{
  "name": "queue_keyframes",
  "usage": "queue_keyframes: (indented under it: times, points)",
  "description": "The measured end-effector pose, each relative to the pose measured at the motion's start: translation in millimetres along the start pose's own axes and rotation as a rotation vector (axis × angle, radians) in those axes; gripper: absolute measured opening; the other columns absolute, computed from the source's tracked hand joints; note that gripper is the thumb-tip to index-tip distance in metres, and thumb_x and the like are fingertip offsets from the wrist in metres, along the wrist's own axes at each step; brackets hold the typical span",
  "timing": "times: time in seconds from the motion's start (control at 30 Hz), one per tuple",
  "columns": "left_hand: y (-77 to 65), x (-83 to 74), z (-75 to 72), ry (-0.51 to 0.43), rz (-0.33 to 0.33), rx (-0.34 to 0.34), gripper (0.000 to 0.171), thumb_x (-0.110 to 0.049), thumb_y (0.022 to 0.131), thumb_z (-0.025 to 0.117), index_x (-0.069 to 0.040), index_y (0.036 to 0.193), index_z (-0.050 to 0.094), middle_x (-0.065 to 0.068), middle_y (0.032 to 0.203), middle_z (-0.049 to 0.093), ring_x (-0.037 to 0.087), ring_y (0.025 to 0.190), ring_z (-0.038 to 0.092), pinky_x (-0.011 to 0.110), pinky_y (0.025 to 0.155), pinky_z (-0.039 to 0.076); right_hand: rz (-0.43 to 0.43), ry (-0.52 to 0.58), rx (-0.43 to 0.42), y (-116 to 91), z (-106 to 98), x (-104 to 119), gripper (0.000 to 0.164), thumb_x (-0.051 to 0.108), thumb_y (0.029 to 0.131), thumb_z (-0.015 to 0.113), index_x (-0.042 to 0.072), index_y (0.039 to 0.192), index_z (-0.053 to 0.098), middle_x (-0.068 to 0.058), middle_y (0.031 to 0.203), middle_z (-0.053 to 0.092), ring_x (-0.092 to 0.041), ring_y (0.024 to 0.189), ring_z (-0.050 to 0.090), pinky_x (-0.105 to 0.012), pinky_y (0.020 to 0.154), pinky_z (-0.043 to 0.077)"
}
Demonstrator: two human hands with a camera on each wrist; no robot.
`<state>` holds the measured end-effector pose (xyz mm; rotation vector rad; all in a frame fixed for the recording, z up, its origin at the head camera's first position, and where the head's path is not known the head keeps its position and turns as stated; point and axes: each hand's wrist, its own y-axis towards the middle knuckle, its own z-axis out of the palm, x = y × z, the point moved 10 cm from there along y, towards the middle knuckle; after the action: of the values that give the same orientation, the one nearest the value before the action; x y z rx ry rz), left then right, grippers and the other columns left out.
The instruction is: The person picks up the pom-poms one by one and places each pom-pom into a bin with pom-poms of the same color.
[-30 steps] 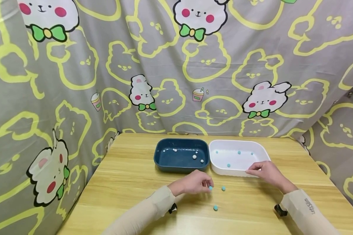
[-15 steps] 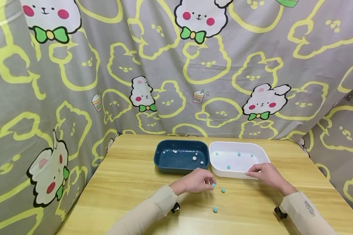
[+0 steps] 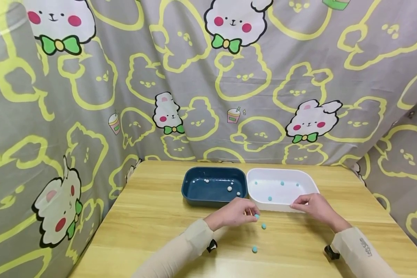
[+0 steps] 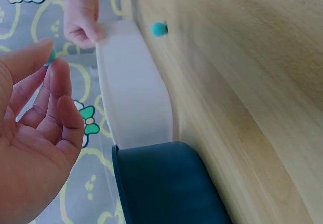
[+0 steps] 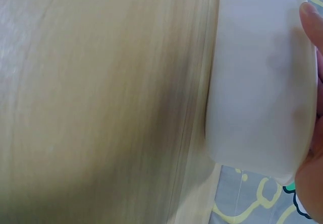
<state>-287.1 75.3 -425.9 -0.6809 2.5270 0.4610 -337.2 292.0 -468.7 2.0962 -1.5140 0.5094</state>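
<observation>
My left hand (image 3: 234, 212) pinches a small turquoise ball (image 4: 52, 57) between thumb and fingertips, raised above the table in front of the two basins. With thumb and fingers, my right hand (image 3: 317, 207) grips the near rim of the white basin (image 3: 276, 206) by its right corner. Several turquoise balls, one of them near the front wall (image 3: 270, 198), lie inside that basin. On the wood, one turquoise ball (image 3: 263, 226) sits just right of and below my left hand, and another turquoise ball (image 3: 255, 250) lies nearer to me.
Left of the white basin, side by side with it, stands a dark blue basin (image 3: 208, 202) with several white balls (image 3: 229, 189) in it. A patterned grey curtain (image 3: 201, 85) hangs behind the wooden table (image 3: 142, 216) and along its sides.
My left hand has moved right and slightly away from me, lifting the turquoise ball toward the white basin. The right hand stays at the basin's rim.
</observation>
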Motion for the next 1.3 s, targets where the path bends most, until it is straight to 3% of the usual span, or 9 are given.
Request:
queue_keyframes:
  times: [0.43, 1.0, 1.3]
  points:
    - [8.4, -0.4, 0.3, -0.015, -0.032, -0.01, 0.009, -0.019, 0.092, 0.064, -0.014, 0.097, 0.069, -0.012, 0.087, 0.063, -0.008, 0.076, 0.053, 0.008, 0.068, 0.042, 0.0, 0.001, -0.011, -1.0, -0.4, -1.2, 0.018, 0.04, 0.081, 0.073, 0.023, 0.074, 0.073, 0.013, 0.071, 0.066, -0.004, 0.069, 0.054, -0.024, 0.062, 0.043]
    - [5.3, 11.5, 5.8, -0.069, -0.105, -0.026, 0.009, -0.019, 0.092, 0.064, -0.015, 0.098, 0.068, -0.014, 0.084, 0.062, -0.006, 0.076, 0.054, 0.011, 0.069, 0.044, -0.01, 0.006, -0.005, -2.7, 1.4, -0.1, 0.019, 0.042, 0.082, 0.071, 0.024, 0.076, 0.073, 0.014, 0.072, 0.066, -0.004, 0.071, 0.055, -0.024, 0.064, 0.044]
    - [11.2, 5.3, -2.9, -0.089, -0.117, -0.034, 0.01, -0.02, 0.093, 0.062, -0.015, 0.099, 0.068, -0.014, 0.085, 0.063, -0.005, 0.077, 0.054, 0.013, 0.07, 0.045, 0.002, 0.0, -0.006, -2.5, 1.7, -0.7, 0.021, 0.043, 0.082, 0.071, 0.023, 0.076, 0.073, 0.012, 0.073, 0.067, -0.004, 0.071, 0.054, -0.024, 0.064, 0.043]
